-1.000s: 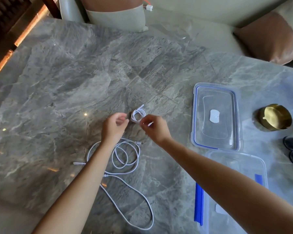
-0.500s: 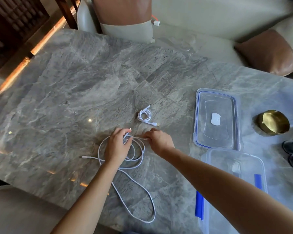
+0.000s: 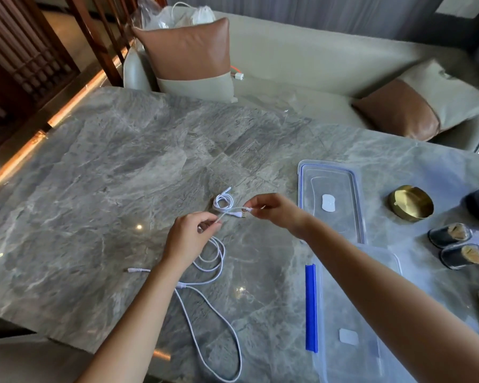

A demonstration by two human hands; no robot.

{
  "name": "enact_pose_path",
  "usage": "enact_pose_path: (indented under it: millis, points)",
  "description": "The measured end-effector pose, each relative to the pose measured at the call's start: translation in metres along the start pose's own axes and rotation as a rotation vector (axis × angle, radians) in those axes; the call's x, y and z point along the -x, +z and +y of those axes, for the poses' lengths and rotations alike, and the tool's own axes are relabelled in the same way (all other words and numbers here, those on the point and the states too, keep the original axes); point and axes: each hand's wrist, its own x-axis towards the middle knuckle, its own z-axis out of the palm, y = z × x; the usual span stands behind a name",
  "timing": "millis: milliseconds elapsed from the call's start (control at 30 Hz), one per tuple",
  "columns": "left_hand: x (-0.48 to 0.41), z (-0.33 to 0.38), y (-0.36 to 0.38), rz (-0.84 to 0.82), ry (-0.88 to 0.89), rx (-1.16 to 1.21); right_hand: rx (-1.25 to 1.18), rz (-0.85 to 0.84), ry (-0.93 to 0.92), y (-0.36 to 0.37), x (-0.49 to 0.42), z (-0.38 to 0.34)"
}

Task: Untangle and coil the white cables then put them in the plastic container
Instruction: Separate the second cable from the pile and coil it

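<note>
The long white cable [image 3: 209,262] lies in loose loops on the counter [image 3: 94,189]. Its end seems lifted taut for untangling, and the left hand [image 3: 190,239] and right hand [image 3: 274,212] each grip it by pinch. A small coiled cable [image 3: 223,201] rests beyond, and the plastic container [image 3: 335,363] stands open nearby.

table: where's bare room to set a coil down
Widest bare stretch: table left of the small coil and long cable, to its edge. Also beyond the coil, toward the cushion. A narrow gap runs between long cable and container. Crowded: right side, with lid, bowl and jars.
</note>
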Motion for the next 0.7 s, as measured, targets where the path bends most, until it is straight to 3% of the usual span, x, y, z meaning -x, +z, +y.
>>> enact_pose_path:
  millis: [167,333,533,700]
  points:
    - [0.005,0.019,-0.008,-0.031,0.049,-0.021,0.501,-0.044,-0.148,-0.008,0.022,-0.003]
    - [0.010,0.040,-0.010,-0.068,0.049,-0.006,0.509,0.049,-0.213,-0.004,0.039,-0.012]
    - [0.022,0.057,-0.004,-0.089,-0.016,0.183,-0.224,-0.026,-0.018,-0.006,0.056,-0.013]
    - [0.038,0.057,0.014,-0.193,-0.199,0.418,-0.732,-0.007,0.069,-0.004,0.064,-0.013]
